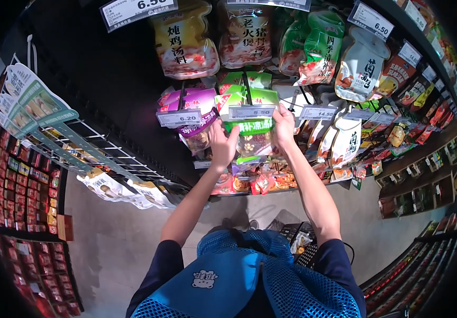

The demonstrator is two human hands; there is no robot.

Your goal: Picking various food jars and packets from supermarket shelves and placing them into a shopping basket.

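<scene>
A green-and-white food pouch (254, 135) with a clear window showing dried ingredients hangs from a rack hook in front of me. My right hand (284, 126) pinches its right edge, the thumb in front and the fingers partly hidden behind. My left hand (223, 146) is at the pouch's left side, thumb over its edge. The fingers of that hand are spread apart and rest against the neighbouring purple pouch (196, 123). A price tag holder (251, 112) covers part of the green pouch's front; another price tag (178, 118) crosses the purple one.
Soup-seasoning pouches (186, 43) hang in a row above, white pouches (346, 141) to the right. A wire rack (89, 147) juts out at left. Red packets fill shelves (21, 179) farther left. A black basket (304, 242) holding goods is near my right elbow, above the grey floor (113, 246).
</scene>
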